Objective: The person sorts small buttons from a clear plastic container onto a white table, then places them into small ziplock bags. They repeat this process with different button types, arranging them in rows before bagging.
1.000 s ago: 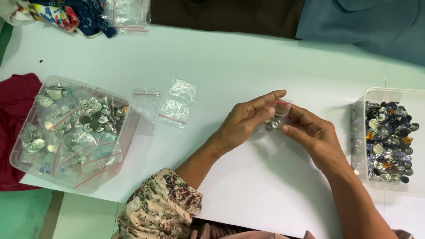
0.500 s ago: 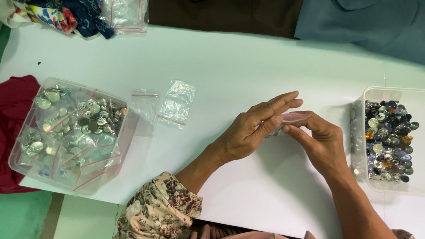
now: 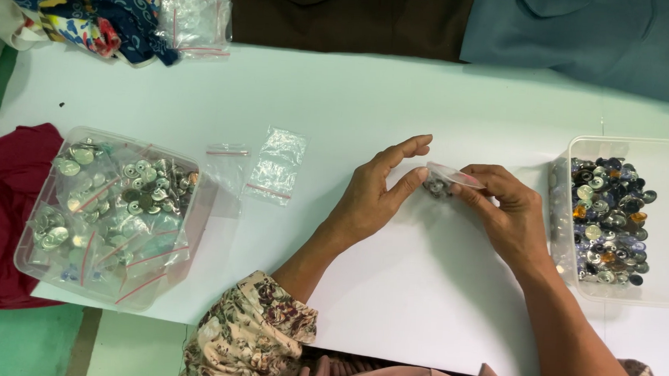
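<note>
Compared with a second ago, the two hands have drawn slightly apart and the small clear bag between them now shows plainly, stretched sideways above the white table; before, the fingers were bunched over it. Half a second ago the pose was nearly the same, with the left fingers a little more raised.

At 9 o'clock from the hands, well apart, stands a clear plastic box heaped with small sealed bags, each holding silvery buttons, red strips showing along their tops. At 3 o'clock, just beside the right hand, a second clear tub holds loose buttons in dark blue, silver and amber, piled toward its left side. Two empty little bags lie flat on the table between the left box and the hands, at about 10 o'clock from the left hand.

The left hand has its fingers held straight and loosely together, the forefinger lifted, the thumb tip pressed against the bag's left end, where a few buttons sit inside. The right hand pinches the bag's right end between thumb and forefinger, the other fingers curled beneath.

At 12 o'clock, along the table's far edge, lie folded cloths: brown, grey-blue and a patterned one.
</note>
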